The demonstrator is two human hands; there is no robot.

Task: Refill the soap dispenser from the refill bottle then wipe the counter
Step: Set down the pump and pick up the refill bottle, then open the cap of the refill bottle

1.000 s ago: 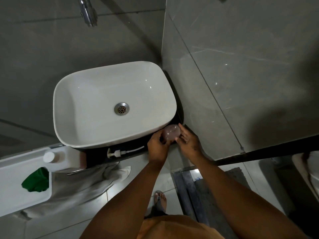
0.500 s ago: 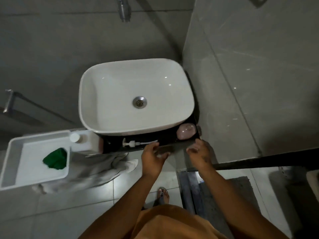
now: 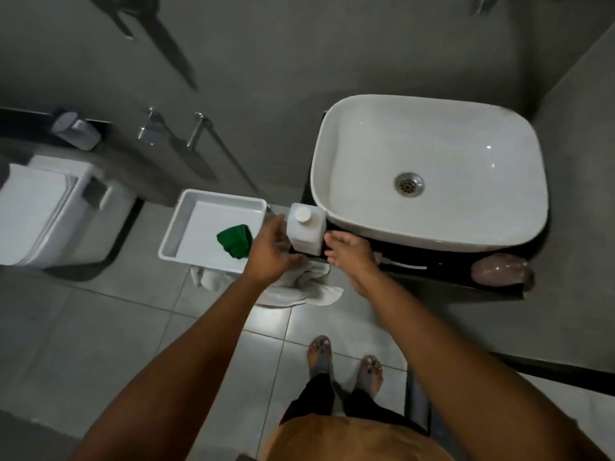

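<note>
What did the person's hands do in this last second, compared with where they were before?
Both hands left the pinkish dispenser at the counter's right end and moved left to the white refill bottle. The left hand and right hand now flank it; a firm grip isn't clear. The dispenser, the pump, the green cloth in the tray and the bottle's cap stayed put.

A: Where do the arms lie?
B: Both bare forearms rise from the lower frame toward the centre.

A: And the hands?
B: Left hand (image 3: 270,251) cupped, fingers loosely curved; right hand (image 3: 351,252) with fingers extended, pointing to the upper left.
</note>
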